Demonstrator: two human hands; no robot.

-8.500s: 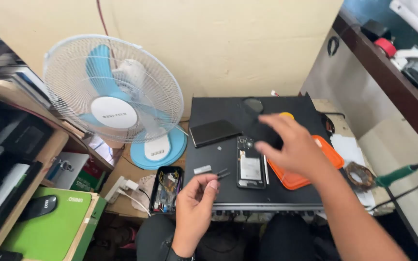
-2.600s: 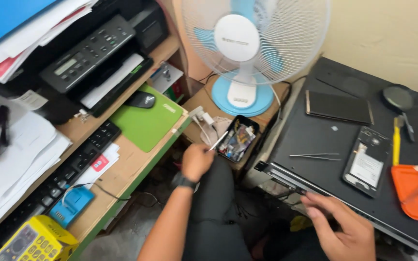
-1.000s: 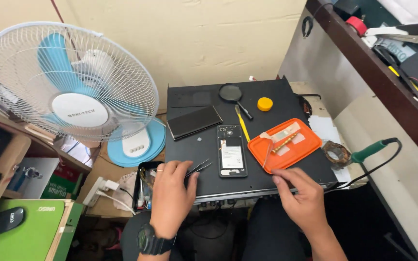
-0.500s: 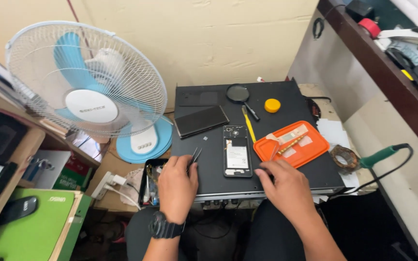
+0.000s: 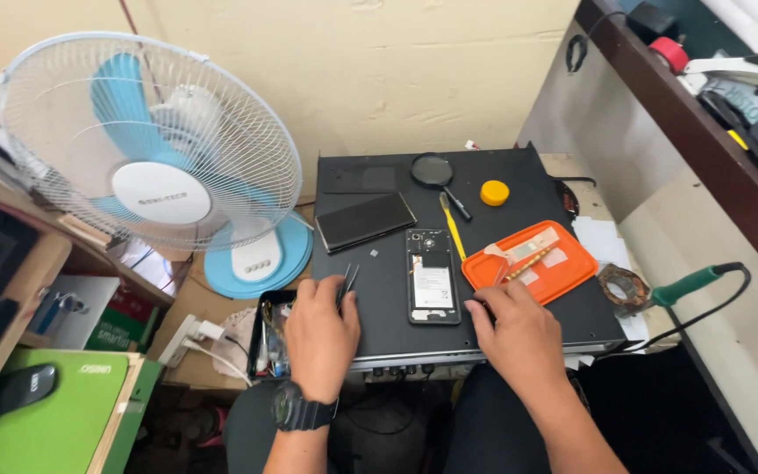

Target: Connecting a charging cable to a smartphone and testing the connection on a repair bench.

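My left hand lies palm down on the black work surface, fingers curled around a pair of dark tweezers whose tips poke out past my fingertips. My right hand rests palm down too, fingers loosely bent, the fingertips at the near edge of the orange tray; whether they pinch anything I cannot tell. Between my two hands, just ahead of the fingers, lies the opened phone, back cover off, its insides facing up. Beyond my left fingertips lies a separate dark panel, tilted. Past the phone lie a yellow pry tool, a magnifying glass and a small yellow round piece. Outside my left hand, a parts box sits low, and a white and blue fan stands beyond it. Right of my right hand lies a green-handled soldering iron.
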